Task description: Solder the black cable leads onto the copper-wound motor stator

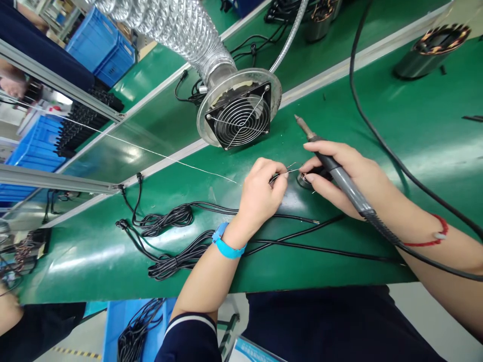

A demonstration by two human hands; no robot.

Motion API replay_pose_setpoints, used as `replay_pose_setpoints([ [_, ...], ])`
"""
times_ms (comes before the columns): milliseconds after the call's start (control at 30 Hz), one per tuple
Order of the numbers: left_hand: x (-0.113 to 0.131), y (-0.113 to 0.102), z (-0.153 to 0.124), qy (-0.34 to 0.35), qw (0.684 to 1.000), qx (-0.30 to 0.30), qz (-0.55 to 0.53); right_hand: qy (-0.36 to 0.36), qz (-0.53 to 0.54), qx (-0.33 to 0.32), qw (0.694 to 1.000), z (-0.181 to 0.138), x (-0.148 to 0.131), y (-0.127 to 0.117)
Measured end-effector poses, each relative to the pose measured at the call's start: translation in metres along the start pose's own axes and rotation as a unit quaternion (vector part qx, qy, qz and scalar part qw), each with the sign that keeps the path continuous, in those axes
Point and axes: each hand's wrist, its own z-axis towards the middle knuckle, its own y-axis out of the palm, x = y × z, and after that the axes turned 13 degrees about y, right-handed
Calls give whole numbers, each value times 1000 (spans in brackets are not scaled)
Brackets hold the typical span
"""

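Note:
My right hand [345,176] holds a soldering iron [341,176] between thumb and forefinger, its tip pointing up and left. The fingertips of that hand also touch a small round metal part [305,181], mostly hidden behind them. Just left of it, my left hand [262,188] is closed in a pinch on a thin solder wire [292,171]; a dark lead also shows between its fingers. A pale thin strand [177,161] runs from the upper left toward this hand. Under my left wrist lie coiled black power cords [181,261], with a stripped cord end [315,221] close by.
A fume extractor fan [241,123] on a foil duct [181,35] hangs just beyond my hands. A wound stator [433,53] stands at the back right. The iron's cable [372,125] loops across the right side. Another person's arm [9,306] is at the lower left.

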Motion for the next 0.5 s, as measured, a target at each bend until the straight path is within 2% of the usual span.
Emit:
replay_pose_setpoints([
  [100, 2, -1, 3, -86, 995, 3, -41, 16, -23, -17, 999, 4, -1, 1],
  [233, 5, 0, 5, -158, 983, 9, -92, 68, -47, 20, 996, 10, -3, 7],
  [367, 8, 0, 5, -180, 977, 10, -109, 43, -55, 44, 997, 6, -6, 5],
  [500, 10, 2, 6, -164, 982, 16, -93, 40, -70, 96, 992, -12, -17, -11],
])
